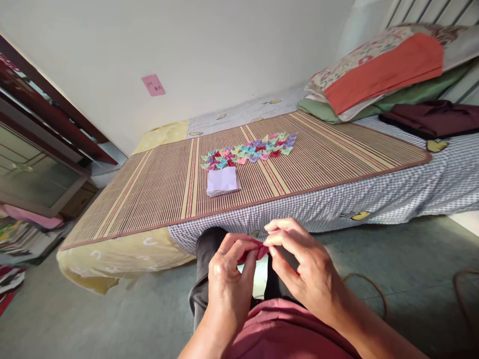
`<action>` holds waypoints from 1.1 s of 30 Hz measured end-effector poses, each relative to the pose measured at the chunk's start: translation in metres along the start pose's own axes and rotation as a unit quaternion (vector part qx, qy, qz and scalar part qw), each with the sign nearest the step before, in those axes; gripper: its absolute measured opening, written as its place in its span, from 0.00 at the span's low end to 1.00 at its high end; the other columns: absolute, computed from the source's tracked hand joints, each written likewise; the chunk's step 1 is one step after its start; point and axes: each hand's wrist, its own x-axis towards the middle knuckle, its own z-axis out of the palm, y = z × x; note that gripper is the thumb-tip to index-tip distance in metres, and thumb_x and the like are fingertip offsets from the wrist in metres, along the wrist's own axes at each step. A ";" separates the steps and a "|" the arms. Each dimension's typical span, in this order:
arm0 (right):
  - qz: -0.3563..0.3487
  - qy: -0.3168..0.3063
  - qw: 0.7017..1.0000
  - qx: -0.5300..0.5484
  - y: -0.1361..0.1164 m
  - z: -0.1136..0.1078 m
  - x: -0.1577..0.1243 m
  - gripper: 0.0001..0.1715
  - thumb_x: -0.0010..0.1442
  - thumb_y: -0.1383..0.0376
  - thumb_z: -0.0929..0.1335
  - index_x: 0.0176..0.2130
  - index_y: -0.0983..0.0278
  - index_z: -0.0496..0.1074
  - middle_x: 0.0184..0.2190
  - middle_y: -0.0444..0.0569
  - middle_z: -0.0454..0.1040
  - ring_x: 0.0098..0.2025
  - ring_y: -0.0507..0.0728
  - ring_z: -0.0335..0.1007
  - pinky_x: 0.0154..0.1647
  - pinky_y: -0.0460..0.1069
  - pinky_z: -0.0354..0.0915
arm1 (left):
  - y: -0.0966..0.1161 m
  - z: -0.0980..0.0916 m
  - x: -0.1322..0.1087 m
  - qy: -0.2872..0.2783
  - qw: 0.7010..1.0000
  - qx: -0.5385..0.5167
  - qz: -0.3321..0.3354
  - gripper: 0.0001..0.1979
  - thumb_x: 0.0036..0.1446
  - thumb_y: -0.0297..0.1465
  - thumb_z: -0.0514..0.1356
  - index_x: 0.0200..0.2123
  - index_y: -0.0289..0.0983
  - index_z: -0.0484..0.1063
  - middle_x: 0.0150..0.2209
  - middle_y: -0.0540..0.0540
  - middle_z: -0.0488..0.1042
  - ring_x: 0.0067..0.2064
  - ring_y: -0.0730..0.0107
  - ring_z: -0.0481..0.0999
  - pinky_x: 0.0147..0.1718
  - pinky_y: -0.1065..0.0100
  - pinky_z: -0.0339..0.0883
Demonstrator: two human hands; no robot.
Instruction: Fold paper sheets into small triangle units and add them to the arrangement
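Small red folded piece (262,250) held up off near edge of striped mat (160,184), between two hands. Left hand (229,271) clamped on it, thumb and fingers pinching left part. Right hand (305,255) at its right end, thumb and forefinger close together; pinch or mere touch, can't tell from here. On mat: colourful folded pieces (249,150) in rows, pale paper stack (222,180) just nearer.

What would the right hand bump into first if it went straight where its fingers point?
Probably the small dark red folded piece: the right hand seems to be touching its edge. Just beyond is the left hand, though depth is hard to judge here.
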 end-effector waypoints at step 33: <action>0.019 -0.097 0.978 -0.182 -0.003 0.009 -0.003 0.15 0.62 0.80 0.68 0.33 0.60 0.67 0.34 0.48 0.71 0.36 0.59 0.72 0.38 0.52 0.70 | -0.007 0.004 -0.008 -0.041 0.995 -0.064 -0.070 0.07 0.65 0.23 0.63 0.41 0.40 0.79 0.39 0.47 0.81 0.41 0.66 0.81 0.42 0.68 0.73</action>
